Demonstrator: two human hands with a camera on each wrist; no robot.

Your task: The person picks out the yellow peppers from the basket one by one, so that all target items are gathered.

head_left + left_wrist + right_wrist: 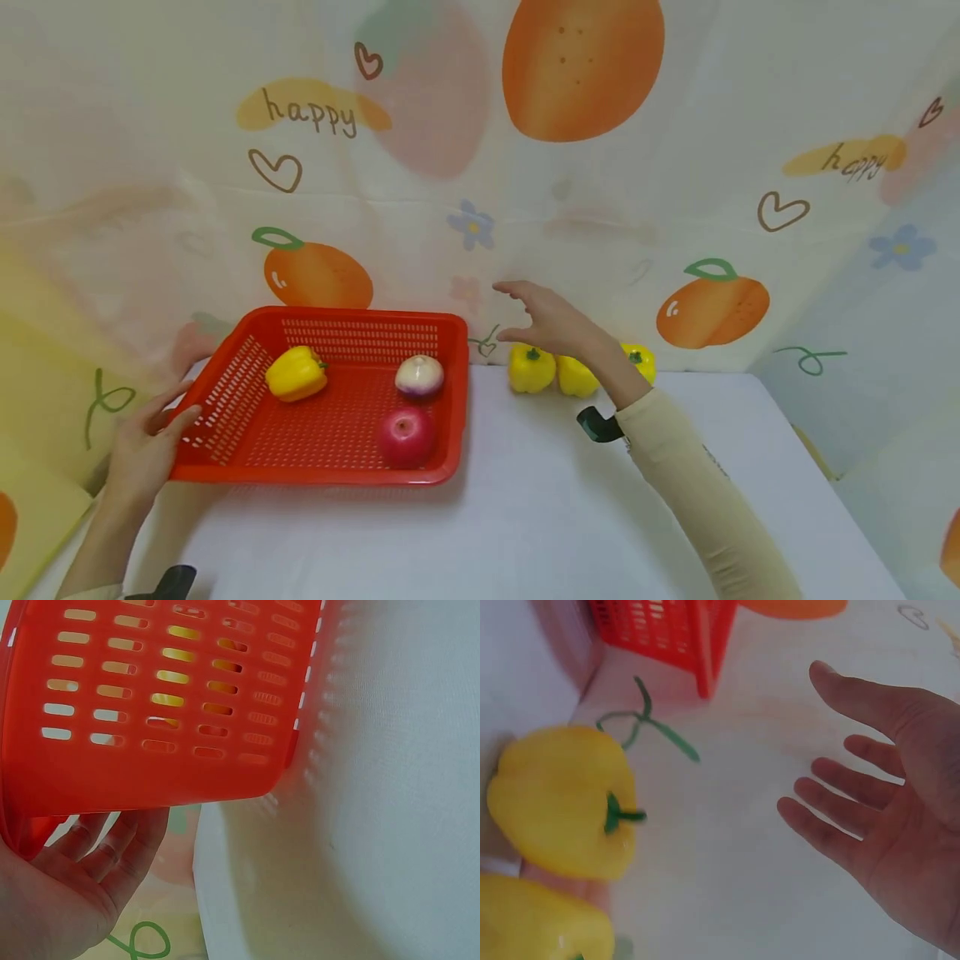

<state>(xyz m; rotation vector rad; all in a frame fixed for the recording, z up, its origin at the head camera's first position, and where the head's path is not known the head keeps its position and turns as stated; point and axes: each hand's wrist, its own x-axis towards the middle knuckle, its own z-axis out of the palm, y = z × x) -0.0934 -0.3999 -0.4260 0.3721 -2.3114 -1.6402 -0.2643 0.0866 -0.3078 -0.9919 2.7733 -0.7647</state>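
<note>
My left hand [146,446] grips the left rim of a red plastic basket [315,476], thumb on the near side and fingers curled behind it in the left wrist view. Inside the basket lie a yellow bell pepper [296,374], a white-and-purple turnip [419,377] and a pinkish-red apple-like fruit [406,437]. Right of the basket, my right hand [555,321] hangs in the air with its fingers spread and nothing held. Below it, a yellow bell pepper [566,802] and two more peppers [576,379] stand in a row, partly hidden by the forearm.
The white table [525,517] meets a fruit-printed cloth backdrop [420,225] just behind the basket and peppers. Printed cloth also hangs at both sides. Each wrist wears a dark camera mount [600,425].
</note>
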